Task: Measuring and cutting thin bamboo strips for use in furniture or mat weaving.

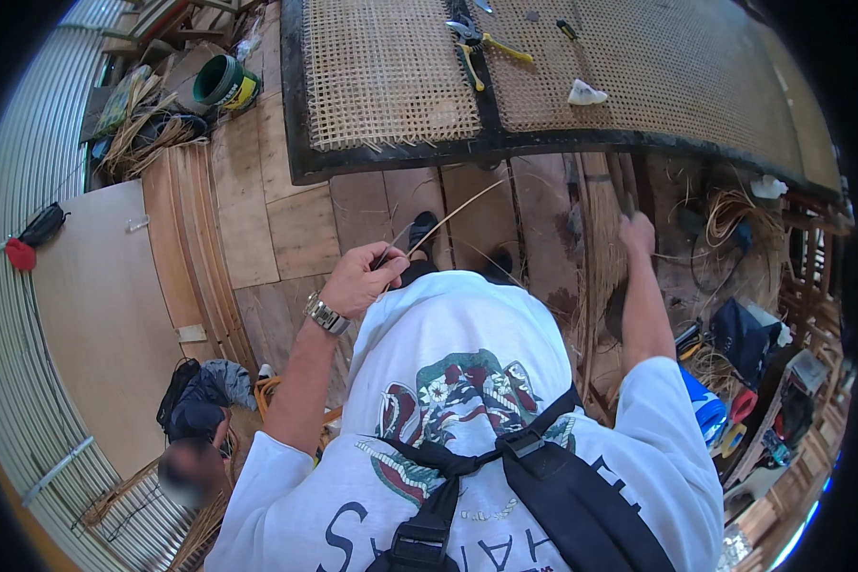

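My left hand (367, 276), with a metal watch on its wrist, is pinched shut on a thin pale rattan strip (460, 210). The strip slants up and away to the right, its far end close to the near edge of a dark-framed woven cane panel (391, 76). Loose cane ends stick out along that edge. Out to the right, beside a bundle of hanging fibres (601, 238), my right hand (636, 234) is closed. A dark, long shape shows just beyond its fingers; blur and shadow hide what it is.
Yellow-handled cutters (472, 55), a small black-handled tool (567, 30) and a white crumpled piece (586, 92) lie on the panel. A green bucket (226, 82) stands far left. Another person (205, 400) crouches lower left. Rattan coils (734, 212) and bags lie at the right.
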### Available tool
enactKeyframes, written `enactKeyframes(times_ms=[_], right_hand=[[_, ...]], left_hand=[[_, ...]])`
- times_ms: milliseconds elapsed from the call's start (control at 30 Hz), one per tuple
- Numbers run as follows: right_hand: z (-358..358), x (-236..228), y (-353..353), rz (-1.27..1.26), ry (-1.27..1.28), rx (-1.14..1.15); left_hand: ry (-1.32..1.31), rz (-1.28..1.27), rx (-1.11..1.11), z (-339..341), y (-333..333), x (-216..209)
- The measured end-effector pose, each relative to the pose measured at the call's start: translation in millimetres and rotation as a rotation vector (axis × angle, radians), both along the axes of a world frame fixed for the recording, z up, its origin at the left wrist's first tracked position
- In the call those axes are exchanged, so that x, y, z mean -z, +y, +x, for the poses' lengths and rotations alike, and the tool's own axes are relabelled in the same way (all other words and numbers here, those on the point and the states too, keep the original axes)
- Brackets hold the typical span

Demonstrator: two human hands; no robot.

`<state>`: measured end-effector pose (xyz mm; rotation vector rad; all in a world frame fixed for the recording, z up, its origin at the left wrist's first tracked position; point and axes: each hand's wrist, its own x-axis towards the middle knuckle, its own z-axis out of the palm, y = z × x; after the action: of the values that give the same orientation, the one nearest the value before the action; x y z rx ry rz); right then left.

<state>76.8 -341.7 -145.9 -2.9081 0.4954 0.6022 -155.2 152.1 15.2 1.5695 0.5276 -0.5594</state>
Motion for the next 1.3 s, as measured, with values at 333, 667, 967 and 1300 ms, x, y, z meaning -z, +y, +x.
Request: enactKeyframes(times_ms=[333,667,967,1300], right_hand=[[-105,-125,143,1.485,0.471,0.154],[-123,-142,213,1.913,0.804,0.396],[-105,-133,192,1.960,0.579,0.646],[-94,-139,198,1.938,0.525,0.676]], left_hand=[[0.014,-0.014,0.060,31,-19,8],[-0.076,-0.081,0.189,55,-44,11],[0.059,0.036,0.351,52,-13,-9],[0.072,-0.114,0.295,46,14,-9]])
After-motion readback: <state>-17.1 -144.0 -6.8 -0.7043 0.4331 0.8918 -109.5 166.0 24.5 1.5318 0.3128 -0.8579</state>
